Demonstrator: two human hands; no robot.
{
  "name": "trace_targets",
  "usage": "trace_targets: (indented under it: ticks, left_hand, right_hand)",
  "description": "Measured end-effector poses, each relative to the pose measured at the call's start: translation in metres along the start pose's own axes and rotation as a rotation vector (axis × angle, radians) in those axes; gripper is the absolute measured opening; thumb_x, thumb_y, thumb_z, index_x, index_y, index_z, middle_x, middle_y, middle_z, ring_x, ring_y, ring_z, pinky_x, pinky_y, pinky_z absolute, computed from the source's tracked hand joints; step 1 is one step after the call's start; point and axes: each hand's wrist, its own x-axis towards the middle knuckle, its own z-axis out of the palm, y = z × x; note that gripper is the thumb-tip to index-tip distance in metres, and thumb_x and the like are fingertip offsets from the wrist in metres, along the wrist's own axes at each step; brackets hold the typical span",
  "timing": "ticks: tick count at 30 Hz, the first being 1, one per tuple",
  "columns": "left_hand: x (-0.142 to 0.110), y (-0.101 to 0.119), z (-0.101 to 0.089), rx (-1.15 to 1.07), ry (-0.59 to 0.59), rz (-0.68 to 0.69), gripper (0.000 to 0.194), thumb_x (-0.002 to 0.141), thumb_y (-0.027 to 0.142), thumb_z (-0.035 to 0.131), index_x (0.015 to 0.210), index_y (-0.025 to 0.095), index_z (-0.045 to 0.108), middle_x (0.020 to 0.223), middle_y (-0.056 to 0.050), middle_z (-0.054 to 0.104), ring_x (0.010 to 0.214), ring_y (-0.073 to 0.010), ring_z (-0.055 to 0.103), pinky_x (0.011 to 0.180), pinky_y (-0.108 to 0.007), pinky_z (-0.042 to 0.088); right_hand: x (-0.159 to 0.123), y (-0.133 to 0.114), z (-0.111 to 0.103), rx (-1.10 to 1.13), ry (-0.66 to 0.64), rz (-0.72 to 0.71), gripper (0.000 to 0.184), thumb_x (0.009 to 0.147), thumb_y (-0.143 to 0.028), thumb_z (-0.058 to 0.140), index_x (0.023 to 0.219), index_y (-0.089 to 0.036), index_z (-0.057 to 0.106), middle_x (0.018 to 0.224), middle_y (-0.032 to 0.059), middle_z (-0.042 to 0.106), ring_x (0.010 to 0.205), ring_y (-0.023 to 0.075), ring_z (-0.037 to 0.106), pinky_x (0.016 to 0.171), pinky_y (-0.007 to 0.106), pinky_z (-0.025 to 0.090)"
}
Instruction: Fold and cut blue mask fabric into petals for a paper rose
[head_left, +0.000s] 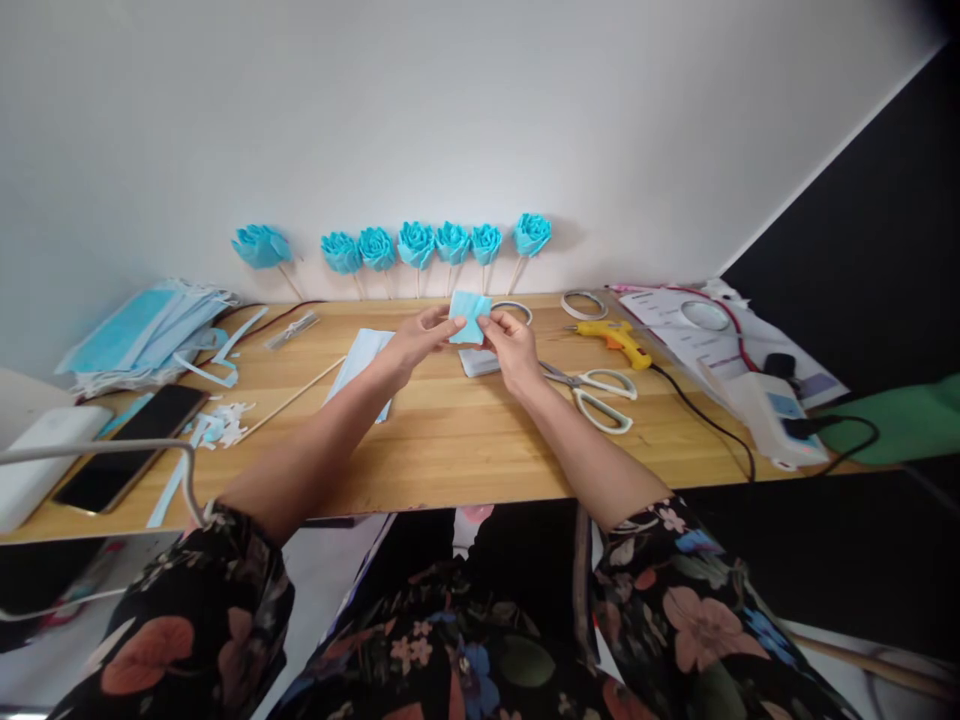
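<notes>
A small square piece of light blue mask fabric (pixel 469 312) is held up above the table between both hands. My left hand (pixel 424 338) pinches its left edge, thumb in front. On the opposite edge, my right hand (pixel 513 346) grips it the same way. Below the hands lies a small stack of pale fabric pieces (pixel 480 362), partly hidden. Left of it is a larger pale blue fabric sheet (pixel 363 358), partly covered by my left forearm. Scissors (pixel 600 392) with white handles lie right of my right hand.
Several blue fabric roses (pixel 416 245) on sticks lean against the wall. A yellow glue gun (pixel 613 340), tape roll (pixel 583 305) and power strip (pixel 776 420) are right. Left are stacked masks (pixel 142 335), a wooden stick (pixel 292 398), white scraps (pixel 223 424), a phone (pixel 131 450) and a cable.
</notes>
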Motion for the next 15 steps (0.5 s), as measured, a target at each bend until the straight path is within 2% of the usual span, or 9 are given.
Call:
trace_targets:
  ticks: [4,7,12,15]
  left_hand:
    - [0.011,-0.008,-0.001,-0.075,0.068,-0.055,0.048,0.069,0.056,0.081,0.090,0.014,0.072,0.083,-0.005,0.071,0.076,-0.0154,0.063,0.076,-0.030,0.049]
    - [0.018,-0.011,-0.001,-0.124,0.094,-0.060,0.042,0.062,0.049,0.086,0.074,0.014,0.067,0.070,-0.001,0.067,0.066,-0.0121,0.058,0.070,-0.027,0.046]
    - [0.016,-0.014,-0.004,-0.083,0.073,0.021,0.035,0.064,0.040,0.086,0.066,0.014,0.064,0.063,0.001,0.062,0.061,-0.0097,0.054,0.063,-0.025,0.042]
    - [0.012,-0.021,-0.005,-0.065,0.063,0.037,0.032,0.067,0.038,0.085,0.068,0.014,0.063,0.065,0.001,0.062,0.061,-0.0093,0.054,0.062,-0.024,0.041]
  right_hand:
    - [-0.001,0.002,-0.001,-0.031,-0.016,-0.003,0.040,0.070,-0.058,0.079,0.079,-0.023,0.064,0.064,-0.0032,0.061,0.059,0.0130,0.056,0.063,0.030,0.054]
    - [-0.003,0.000,0.000,-0.050,-0.006,0.010,0.043,0.068,-0.060,0.079,0.082,-0.022,0.066,0.070,-0.0022,0.065,0.065,0.0141,0.060,0.066,0.029,0.054]
    - [-0.005,-0.004,0.003,-0.030,-0.068,-0.006,0.059,0.064,-0.063,0.082,0.106,-0.024,0.067,0.104,0.0034,0.075,0.097,0.0208,0.068,0.081,0.031,0.057]
    - [-0.006,-0.002,0.002,-0.049,-0.102,0.049,0.058,0.065,-0.063,0.081,0.104,-0.023,0.069,0.100,0.0032,0.075,0.092,0.0206,0.069,0.080,0.033,0.056]
